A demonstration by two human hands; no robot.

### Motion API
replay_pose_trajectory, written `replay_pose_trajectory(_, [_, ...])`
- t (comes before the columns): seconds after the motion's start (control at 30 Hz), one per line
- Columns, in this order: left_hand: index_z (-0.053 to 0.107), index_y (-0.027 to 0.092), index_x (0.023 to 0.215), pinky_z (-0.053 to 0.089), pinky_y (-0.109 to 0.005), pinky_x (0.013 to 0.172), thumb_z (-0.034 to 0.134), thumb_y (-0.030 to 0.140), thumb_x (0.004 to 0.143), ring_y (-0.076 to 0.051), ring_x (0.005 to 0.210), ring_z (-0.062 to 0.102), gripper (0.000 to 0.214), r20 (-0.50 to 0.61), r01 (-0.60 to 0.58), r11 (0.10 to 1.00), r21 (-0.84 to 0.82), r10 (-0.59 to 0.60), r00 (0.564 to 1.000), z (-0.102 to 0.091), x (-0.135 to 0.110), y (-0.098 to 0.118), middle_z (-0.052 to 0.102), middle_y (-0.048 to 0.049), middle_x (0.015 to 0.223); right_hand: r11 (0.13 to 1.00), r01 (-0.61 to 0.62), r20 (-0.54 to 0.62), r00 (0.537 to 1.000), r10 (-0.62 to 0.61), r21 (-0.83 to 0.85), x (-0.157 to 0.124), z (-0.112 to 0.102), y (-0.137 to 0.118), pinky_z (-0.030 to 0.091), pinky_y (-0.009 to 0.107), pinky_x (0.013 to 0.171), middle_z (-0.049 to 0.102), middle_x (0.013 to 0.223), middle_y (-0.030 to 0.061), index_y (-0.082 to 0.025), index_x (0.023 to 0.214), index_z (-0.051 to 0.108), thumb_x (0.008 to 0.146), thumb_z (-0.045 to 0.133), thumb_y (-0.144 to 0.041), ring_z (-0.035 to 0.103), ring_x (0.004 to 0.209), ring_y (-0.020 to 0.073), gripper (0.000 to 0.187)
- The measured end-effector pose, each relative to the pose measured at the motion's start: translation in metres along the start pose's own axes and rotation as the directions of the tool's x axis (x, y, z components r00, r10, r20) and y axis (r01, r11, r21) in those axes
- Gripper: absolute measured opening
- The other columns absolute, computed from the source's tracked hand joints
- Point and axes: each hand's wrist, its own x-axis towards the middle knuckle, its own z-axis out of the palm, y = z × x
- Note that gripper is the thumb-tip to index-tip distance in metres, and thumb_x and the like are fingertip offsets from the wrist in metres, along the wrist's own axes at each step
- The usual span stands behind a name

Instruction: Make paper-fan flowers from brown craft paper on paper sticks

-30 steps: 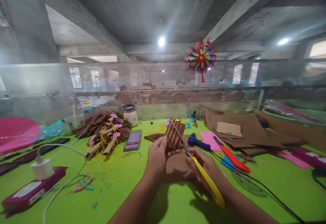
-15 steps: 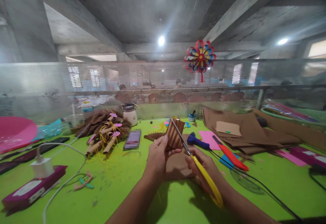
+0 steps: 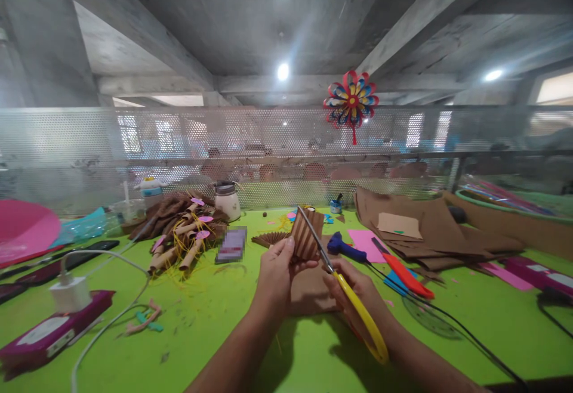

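My left hand (image 3: 276, 268) is closed on a piece of brown pleated paper (image 3: 307, 233), its thumb on the near left edge. My right hand (image 3: 353, 288) grips scissors with yellow handles (image 3: 358, 309). Their metal blades lie across the face of the pleated paper, pointing up and left. Whether the blades are parted I cannot tell. Beneath both hands a flat sheet of brown paper (image 3: 313, 291) lies on the green table (image 3: 201, 333). Just behind my left hand rests a brown folded paper fan (image 3: 271, 238).
A blue glue gun (image 3: 344, 248) and a red-handled cutter (image 3: 405, 274) lie right of my hands. Brown paper sheets (image 3: 447, 226) are stacked behind them. On the left are paper rolls with yellow strings (image 3: 188, 250), a phone (image 3: 231, 244) and a purple power strip (image 3: 54, 333) with a white cable.
The view has shifted very slightly. Both hands, the pleated paper and the scissors keep nearly the same pose.
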Motion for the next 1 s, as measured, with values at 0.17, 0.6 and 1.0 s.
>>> replay_pose_trajectory(0.17, [0.066,0.006,0.085,0.056,-0.031,0.063,0.066,0.033,0.076,-0.019,0.067,0.066,0.028,0.007,0.004,1.0,-0.017,-0.004,1.0,0.0,0.001,0.001,0.07,-0.0112,0.076,0.998,0.049,-0.036,0.998,-0.05,-0.031,0.001,0.001,0.001,0.033,0.023,0.049,0.044,0.062,-0.0031,-0.017,0.086,0.055,0.084,0.049,-0.05,0.039,0.054,0.0106,0.033])
replay_pose_trajectory(0.6, [0.067,0.006,0.085,0.055,-0.029,0.06,0.065,0.03,0.076,-0.017,0.065,0.064,0.026,0.059,0.063,0.998,-0.031,-0.061,0.996,0.003,-0.004,0.001,0.07,-0.011,0.075,0.999,0.049,-0.035,0.998,-0.048,0.019,0.004,-0.003,0.001,0.034,0.021,0.046,0.052,0.069,-0.0002,-0.017,0.093,0.056,0.085,0.048,-0.052,0.042,0.053,0.0097,0.037])
replay_pose_trajectory(1.0, [0.065,0.007,0.084,0.056,-0.031,0.061,0.067,0.033,0.074,-0.018,0.063,0.065,0.028,0.07,0.083,0.997,0.0,-0.083,0.994,0.001,-0.001,-0.002,0.069,-0.0094,0.071,0.997,0.074,-0.165,0.984,-0.07,0.018,0.012,-0.006,0.007,0.038,0.023,0.045,0.053,0.058,-0.0018,-0.017,0.085,0.058,0.077,0.058,-0.054,0.048,0.049,0.0116,0.037])
